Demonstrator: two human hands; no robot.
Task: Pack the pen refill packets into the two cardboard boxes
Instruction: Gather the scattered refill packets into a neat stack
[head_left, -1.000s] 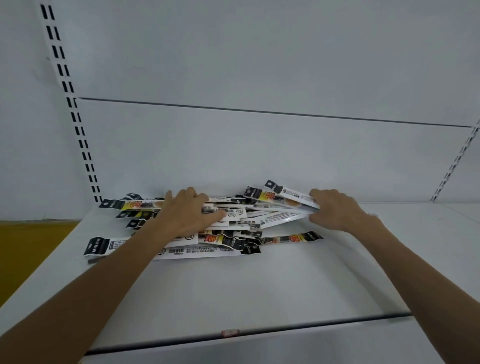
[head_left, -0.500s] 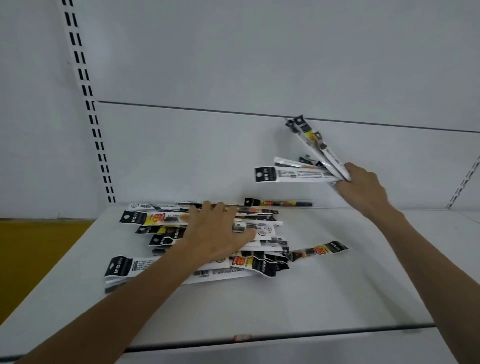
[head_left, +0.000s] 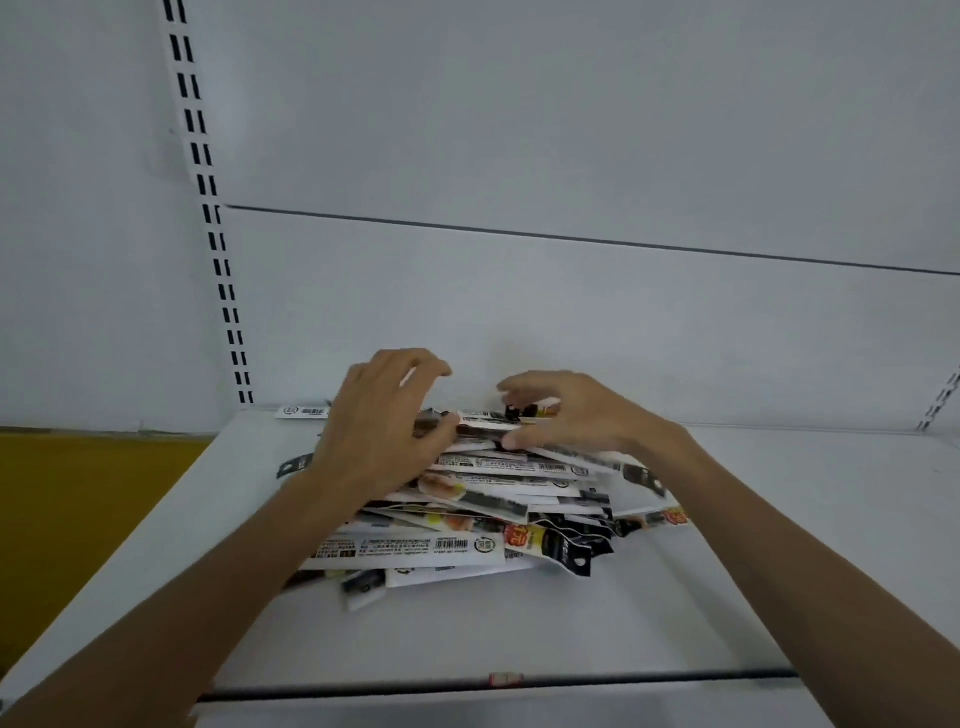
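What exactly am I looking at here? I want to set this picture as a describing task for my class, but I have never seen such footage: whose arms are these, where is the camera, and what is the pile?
There is no machine here. A person wears a wide-angle camera on the head, looking forward and down, so you see their own two bare arms. The left hand and right hand rest with curved fingers on top of a heap of pen refill packets. These are long thin packs with barcodes, lying on a white shelf. Whether either hand actually grips a packet cannot be told. Behind stands a white back panel with a slotted rail at its left.
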